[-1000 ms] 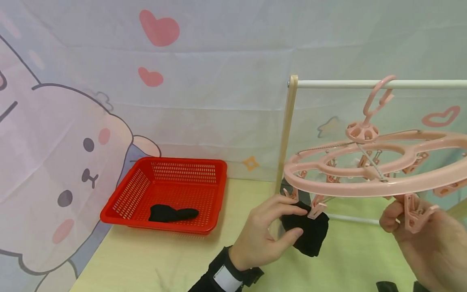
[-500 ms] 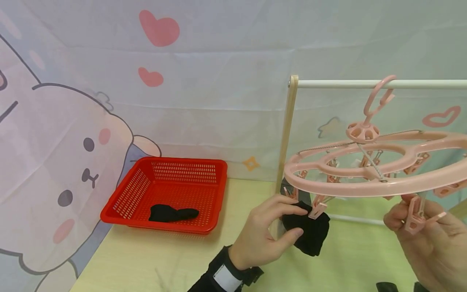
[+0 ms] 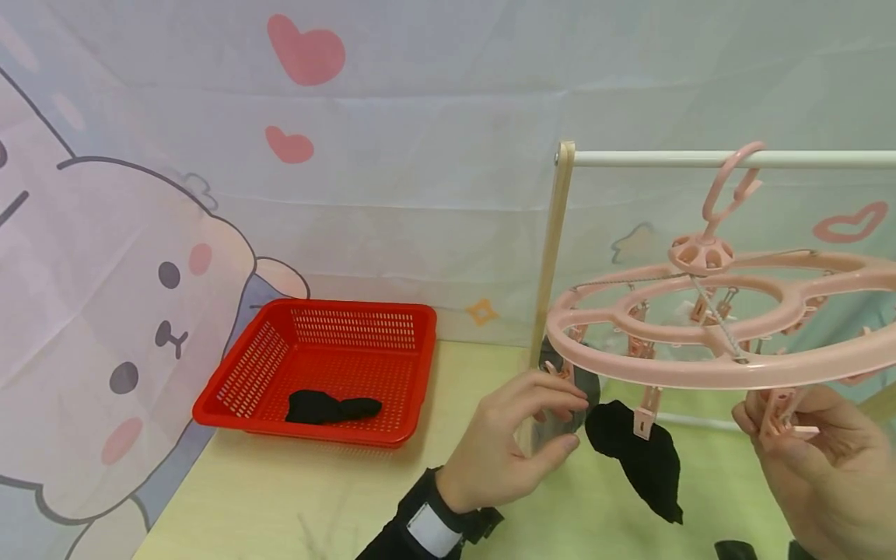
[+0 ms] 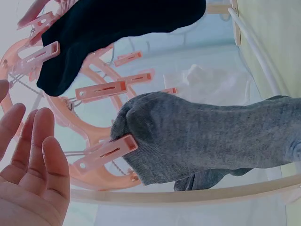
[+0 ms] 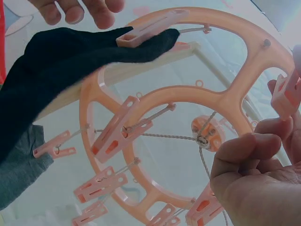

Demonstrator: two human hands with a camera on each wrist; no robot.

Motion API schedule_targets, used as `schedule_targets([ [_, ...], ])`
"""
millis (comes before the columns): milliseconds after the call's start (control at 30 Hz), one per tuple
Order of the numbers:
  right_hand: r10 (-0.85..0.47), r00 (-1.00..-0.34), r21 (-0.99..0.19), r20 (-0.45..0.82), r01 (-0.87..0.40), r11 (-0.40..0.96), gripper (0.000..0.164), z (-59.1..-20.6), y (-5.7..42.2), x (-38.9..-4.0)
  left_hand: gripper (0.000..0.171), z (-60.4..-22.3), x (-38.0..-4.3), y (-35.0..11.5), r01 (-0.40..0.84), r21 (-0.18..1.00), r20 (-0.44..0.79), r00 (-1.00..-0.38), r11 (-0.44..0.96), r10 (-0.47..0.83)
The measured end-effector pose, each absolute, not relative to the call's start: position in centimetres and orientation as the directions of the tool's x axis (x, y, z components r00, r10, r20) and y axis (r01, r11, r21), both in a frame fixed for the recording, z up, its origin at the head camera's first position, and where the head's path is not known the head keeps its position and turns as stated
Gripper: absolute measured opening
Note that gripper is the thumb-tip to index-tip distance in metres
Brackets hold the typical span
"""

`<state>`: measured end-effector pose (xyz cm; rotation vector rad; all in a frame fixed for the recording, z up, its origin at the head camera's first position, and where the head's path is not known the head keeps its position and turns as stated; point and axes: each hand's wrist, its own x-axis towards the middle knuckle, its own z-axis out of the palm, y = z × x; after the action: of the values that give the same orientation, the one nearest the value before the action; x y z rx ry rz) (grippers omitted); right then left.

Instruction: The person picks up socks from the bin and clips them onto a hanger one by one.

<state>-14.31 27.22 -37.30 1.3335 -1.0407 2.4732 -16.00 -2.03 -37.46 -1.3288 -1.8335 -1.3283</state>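
Note:
A black sock (image 3: 651,459) hangs from a pink clip (image 3: 645,412) on the round pink hanger (image 3: 651,365). Just left of it, my left hand (image 3: 514,439) is raised with fingers apart, holding nothing; the left wrist view also shows those fingers (image 4: 35,160) free of the cloth. My right hand (image 3: 819,459) pinches another pink clip (image 3: 780,412) at the hanger's front right; nothing shows in that clip. Behind my left fingers hangs a grey sock (image 4: 202,132), gripped by its own clip (image 4: 106,154).
A red basket (image 3: 413,381) with a second black sock (image 3: 329,407) stands on the table at left. The hanger hooks over the white bar (image 3: 651,159) of a rack with a wooden post (image 3: 555,233). Dark items (image 3: 735,550) show at the bottom right edge.
The black sock has left my left fingers and swung right, now dangling from its clip. My left hand has barely moved. The hanger has shifted slightly, and my right hand still holds its clip.

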Motion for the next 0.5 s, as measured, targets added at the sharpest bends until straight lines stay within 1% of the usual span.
schedule_targets([
  [167,-0.221,-0.535,-0.503,0.816,-0.466,-0.728,0.019,-36.7,26.4,-14.2,0.034,-38.9,-17.1,-2.2,0.899,0.434,0.815,-0.415,0.048,0.405],
  [233,-0.244,-0.525,-0.516,0.815,-0.468,-0.718,0.021,-36.5,26.2,-14.1,0.035,-39.4,-17.6,-2.4,0.896,0.441,0.810,-0.426,0.061,0.403],
  [367,-0.273,-0.561,-0.571,0.781,-0.467,-0.675,0.026,-36.6,26.1,-13.7,0.039,-39.7,-18.3,-3.4,0.887,0.450,0.797,-0.450,0.101,0.403],
  [500,-0.265,-0.608,-0.618,0.748,-0.495,-0.611,0.023,-37.0,25.9,-13.5,0.043,-39.5,-18.9,-5.9,0.867,0.455,0.772,-0.498,0.203,0.396],
])
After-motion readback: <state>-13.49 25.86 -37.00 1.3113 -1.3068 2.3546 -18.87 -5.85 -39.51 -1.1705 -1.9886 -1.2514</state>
